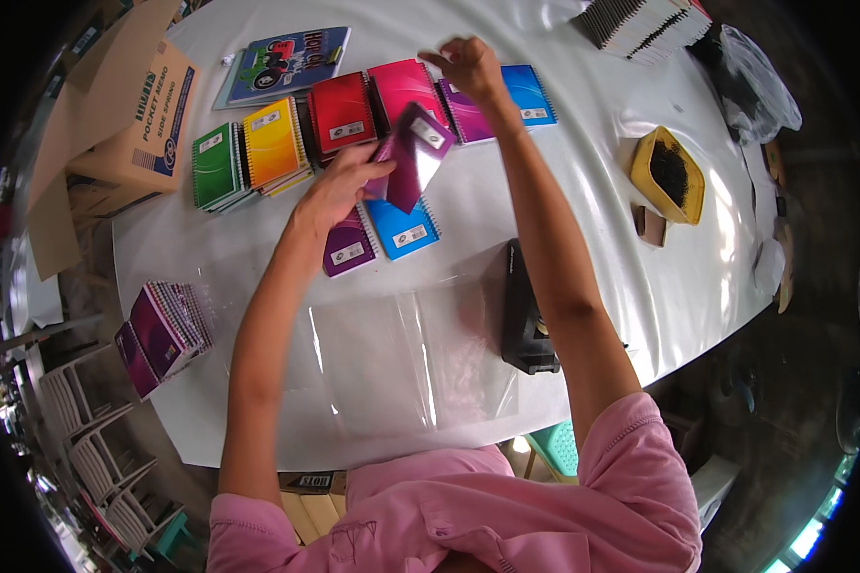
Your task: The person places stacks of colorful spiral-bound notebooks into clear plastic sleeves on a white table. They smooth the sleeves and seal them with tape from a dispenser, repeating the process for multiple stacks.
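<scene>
My left hand (pixel 339 191) grips a small purple notebook (pixel 413 177), tilted above the table, with part of another purple cover showing at the fingers. My right hand (pixel 470 72) is raised over the far row, its fingers curled in with nothing visible in them. Beneath it lies a purple spiral notebook (pixel 468 116), beside a blue one (pixel 527 91). Leftward in that row are pink (pixel 406 81), red (pixel 339 113), yellow (pixel 275 143) and green (pixel 218 162) notebooks. Nearer me lie another purple notebook (pixel 349 250) and a blue notebook (pixel 406 229), side by side.
Clear plastic sheets (pixel 411 358) lie before me, with a black box-like object (pixel 524 315) to their right. A yellow tray (pixel 695 196) holds dark stuff. Purple notebooks (pixel 162 334) are stacked at the left edge. A cardboard box (pixel 143 115) and larger books (pixel 287 65) are farther off.
</scene>
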A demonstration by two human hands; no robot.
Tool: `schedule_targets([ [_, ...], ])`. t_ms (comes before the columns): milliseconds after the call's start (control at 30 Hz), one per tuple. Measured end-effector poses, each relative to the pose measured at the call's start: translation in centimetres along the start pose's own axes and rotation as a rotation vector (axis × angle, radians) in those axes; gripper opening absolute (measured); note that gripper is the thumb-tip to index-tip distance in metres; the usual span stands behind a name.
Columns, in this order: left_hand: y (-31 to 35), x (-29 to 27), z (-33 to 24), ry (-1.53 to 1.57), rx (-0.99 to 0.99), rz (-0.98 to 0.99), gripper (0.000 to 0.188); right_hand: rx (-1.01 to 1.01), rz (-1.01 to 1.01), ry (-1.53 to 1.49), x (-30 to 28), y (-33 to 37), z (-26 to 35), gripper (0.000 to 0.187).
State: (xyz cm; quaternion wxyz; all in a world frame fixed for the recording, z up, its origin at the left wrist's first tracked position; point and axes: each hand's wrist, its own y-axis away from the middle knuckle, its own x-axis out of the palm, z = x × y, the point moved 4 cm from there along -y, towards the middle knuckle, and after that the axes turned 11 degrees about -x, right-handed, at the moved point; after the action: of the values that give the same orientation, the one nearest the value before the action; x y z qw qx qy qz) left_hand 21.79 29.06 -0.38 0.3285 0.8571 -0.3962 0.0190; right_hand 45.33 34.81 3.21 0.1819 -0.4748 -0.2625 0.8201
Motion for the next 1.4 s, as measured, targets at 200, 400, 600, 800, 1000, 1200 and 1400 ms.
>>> schedule_targets([
  [200, 7.1, -2.4, 5.5, 0.570, 0.387, 0.021, 0.055, 0.518, 0.202, 0.106, 5.6, 5.2, 1.1, 0.063],
  [400, 6.4, -8.8, 6.8, 0.589, 0.368, -0.150, 0.057, 0.637, -0.035, -0.747, 3.2, 4.5, 5.3, 0.033],
  [600, 6.0, -7.1, 6.9, 0.861, 0.368, 0.084, 0.061, 0.240, 0.118, -0.608, 6.1, 9.6, 15.4, 0.028],
  [800, 7.9, -9.7, 8.9, 0.713, 0.291, -0.208, 0.057, 0.423, 0.186, 0.170, 9.6, 6.6, 12.8, 0.056],
  [1000, 10.7, -12.6, 9.8, 0.722, 0.295, -0.213, 0.070, 0.229, 0.136, -0.180, 7.8, 2.2, 12.1, 0.033],
  [1200, 12.1, -12.6, 10.5, 0.683, 0.260, -0.126, 0.096, -0.571, 1.017, -0.898, 5.1, -3.3, 27.3, 0.021],
  [1400, 14.3, -13.1, 12.0, 0.744, 0.242, -0.235, 0.061, -0.016, 0.363, 0.122, 15.1, -0.7, 21.4, 0.042],
])
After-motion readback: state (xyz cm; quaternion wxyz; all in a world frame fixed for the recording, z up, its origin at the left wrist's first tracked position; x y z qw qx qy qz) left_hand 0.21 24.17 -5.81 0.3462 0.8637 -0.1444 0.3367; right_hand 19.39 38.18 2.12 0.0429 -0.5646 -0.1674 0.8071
